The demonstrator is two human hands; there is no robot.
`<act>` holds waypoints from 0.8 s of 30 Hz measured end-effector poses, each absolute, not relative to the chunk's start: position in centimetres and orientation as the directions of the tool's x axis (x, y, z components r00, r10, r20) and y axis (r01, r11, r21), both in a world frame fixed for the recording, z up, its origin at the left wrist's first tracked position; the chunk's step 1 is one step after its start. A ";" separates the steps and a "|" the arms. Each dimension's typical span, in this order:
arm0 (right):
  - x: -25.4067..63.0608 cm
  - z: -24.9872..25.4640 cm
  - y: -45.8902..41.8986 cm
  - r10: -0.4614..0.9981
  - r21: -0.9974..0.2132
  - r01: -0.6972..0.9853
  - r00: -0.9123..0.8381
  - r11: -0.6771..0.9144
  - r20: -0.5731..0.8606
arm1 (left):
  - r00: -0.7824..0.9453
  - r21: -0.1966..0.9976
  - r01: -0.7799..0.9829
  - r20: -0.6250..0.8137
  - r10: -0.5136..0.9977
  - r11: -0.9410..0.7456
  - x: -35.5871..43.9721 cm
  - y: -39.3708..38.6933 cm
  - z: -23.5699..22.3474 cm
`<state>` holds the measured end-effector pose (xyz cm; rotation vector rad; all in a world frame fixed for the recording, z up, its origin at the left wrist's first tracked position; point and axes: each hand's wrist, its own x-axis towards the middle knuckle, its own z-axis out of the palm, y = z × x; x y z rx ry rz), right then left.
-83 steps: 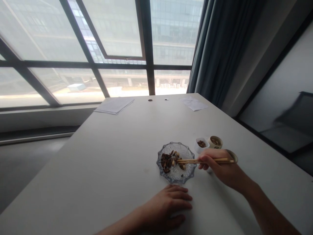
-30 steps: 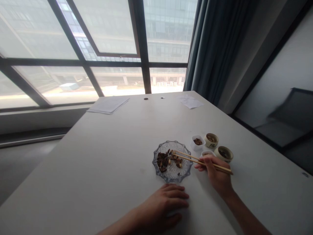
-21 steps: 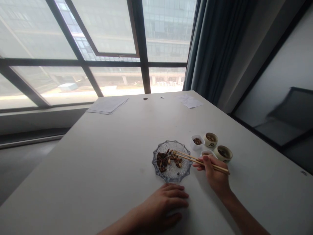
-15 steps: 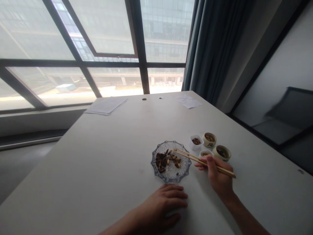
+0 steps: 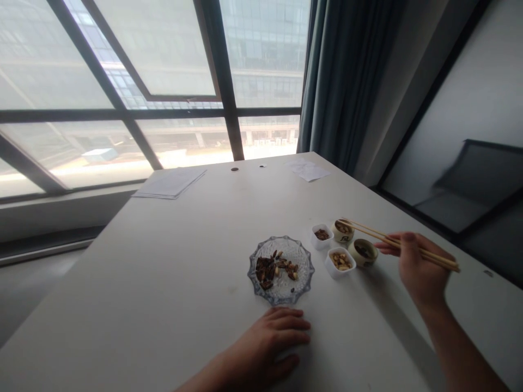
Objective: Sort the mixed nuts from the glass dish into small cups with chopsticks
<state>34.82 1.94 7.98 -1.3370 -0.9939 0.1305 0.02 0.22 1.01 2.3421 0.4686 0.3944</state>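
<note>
My right hand (image 5: 417, 258) is shut on a pair of wooden chopsticks (image 5: 392, 242), held above the table at the right. Their tips reach over a small ceramic cup (image 5: 342, 231) holding nuts. Beside it stands a second ceramic cup (image 5: 363, 252) with dark contents. Two small white square dishes hold dark pieces (image 5: 321, 236) and peanuts (image 5: 340, 262). My left hand (image 5: 261, 343) lies flat on the table, holding nothing, just below a scalloped glass dish (image 5: 281, 270) with a heap of dark seeds and nuts (image 5: 269, 269).
The pale table (image 5: 163, 261) runs towards the window, with a stack of papers (image 5: 169, 183) and a loose sheet (image 5: 307, 170) at its far end. A dark curtain (image 5: 347, 71) hangs at the far right corner. The table's right edge lies beyond my right hand.
My right hand has moved right, away from the glass dish, carrying the chopsticks over the cups. The white dish of peanuts now shows fully. My left hand stays in place.
</note>
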 end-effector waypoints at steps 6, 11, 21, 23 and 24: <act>29.2 7.7 1.6 0.758 -0.882 0.291 0.453 0.372 0.469 | 0.892 0.689 0.208 0.157 0.423 -0.694 0.0 0.2 0.8; 25.6 4.6 2.4 0.903 -0.908 0.243 0.186 0.340 0.388 | 0.891 0.686 0.209 0.160 0.425 -0.697 0.0 0.2 0.5; 25.6 1.9 3.0 0.925 -0.910 0.302 0.160 0.285 0.343 | 0.892 0.693 0.213 0.149 0.426 -0.689 -0.1 0.2 0.8; 25.5 1.6 3.0 0.927 -0.928 0.264 0.196 0.263 0.319 | 0.892 0.696 0.211 0.149 0.426 -0.686 -0.1 0.2 0.8; 25.5 1.4 3.0 0.927 -0.935 0.244 0.213 0.257 0.310 | 0.892 0.697 0.214 0.146 0.428 -0.684 -0.1 0.2 0.8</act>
